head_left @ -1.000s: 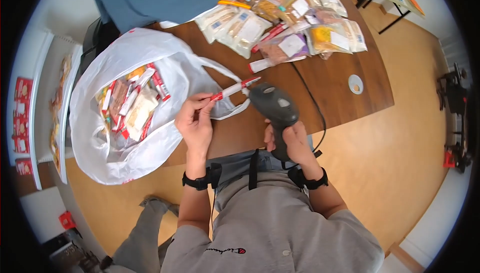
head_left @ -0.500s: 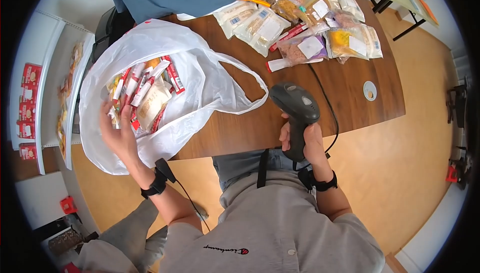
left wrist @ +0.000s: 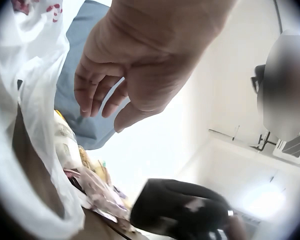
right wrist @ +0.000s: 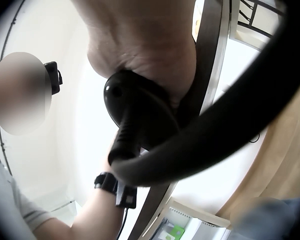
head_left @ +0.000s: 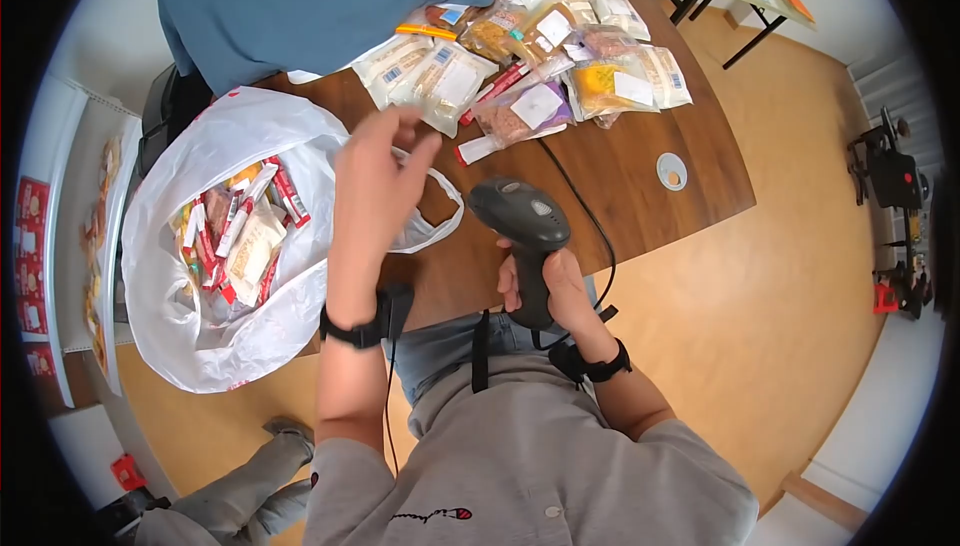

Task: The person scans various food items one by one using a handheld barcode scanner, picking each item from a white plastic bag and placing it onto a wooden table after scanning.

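My right hand (head_left: 560, 291) grips a black handheld barcode scanner (head_left: 525, 216) by its handle, fingers wrapped round it, its head tilted up to the left. In the right wrist view the handle's base and the thick cable (right wrist: 190, 150) fill the foreground. My left hand (head_left: 380, 181) is raised over the table, holding nothing; in the left wrist view its fingers (left wrist: 97, 95) hang loosely bent. Beneath and left of it lies a white plastic bag (head_left: 165, 266), mouth wide, with red-and-white stick packets (head_left: 288, 194) and a cream-coloured packet (head_left: 255, 251) inside.
Clear food pouches (head_left: 610, 81) with white labels are heaped at the table's far side, beside a blue cloth (head_left: 320, 16). The scanner cable (head_left: 600, 236) crosses the wooden table (head_left: 640, 216). Shelves (head_left: 100, 246) stand at left; another person's legs (head_left: 230, 476) show lower left.
My left hand first held a red-and-white stick packet before the scanner, then reached into the bag; now it is empty over the table, toward the pouches. My right hand keeps its grip on the scanner.
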Demonstrator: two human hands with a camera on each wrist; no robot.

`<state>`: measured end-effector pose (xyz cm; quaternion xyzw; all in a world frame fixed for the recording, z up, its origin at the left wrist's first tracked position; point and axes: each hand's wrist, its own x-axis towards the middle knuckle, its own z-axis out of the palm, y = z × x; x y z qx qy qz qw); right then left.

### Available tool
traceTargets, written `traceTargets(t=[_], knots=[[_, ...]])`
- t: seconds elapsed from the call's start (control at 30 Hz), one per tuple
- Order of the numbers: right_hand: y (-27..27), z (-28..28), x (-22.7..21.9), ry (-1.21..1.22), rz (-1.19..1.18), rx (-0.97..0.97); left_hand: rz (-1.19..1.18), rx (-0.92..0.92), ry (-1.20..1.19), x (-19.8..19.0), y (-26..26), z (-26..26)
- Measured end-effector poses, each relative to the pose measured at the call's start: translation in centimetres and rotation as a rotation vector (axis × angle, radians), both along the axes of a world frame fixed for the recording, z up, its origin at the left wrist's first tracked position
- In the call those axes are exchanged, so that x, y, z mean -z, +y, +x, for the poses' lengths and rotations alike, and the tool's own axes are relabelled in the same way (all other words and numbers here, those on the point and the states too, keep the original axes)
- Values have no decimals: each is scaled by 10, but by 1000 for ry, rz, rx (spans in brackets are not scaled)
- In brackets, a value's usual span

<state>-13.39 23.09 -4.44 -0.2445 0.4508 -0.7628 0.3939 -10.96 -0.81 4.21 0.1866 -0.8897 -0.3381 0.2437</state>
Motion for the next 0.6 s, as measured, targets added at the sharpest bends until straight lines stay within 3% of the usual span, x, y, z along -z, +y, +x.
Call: traceTargets(t=[0.13, 0.27, 0.57, 0.6], knots=[[0, 1, 0, -9, -6, 18, -243, -93, -14, 32, -40, -61], [2, 2, 3, -8, -9, 21, -251, -129, -181, 29, -39, -80], [0, 0, 0, 3, 0, 7, -127, -49, -200, 25, -93, -120], [0, 0, 1, 0, 0, 6, 212, 3, -170, 33, -99, -129]])
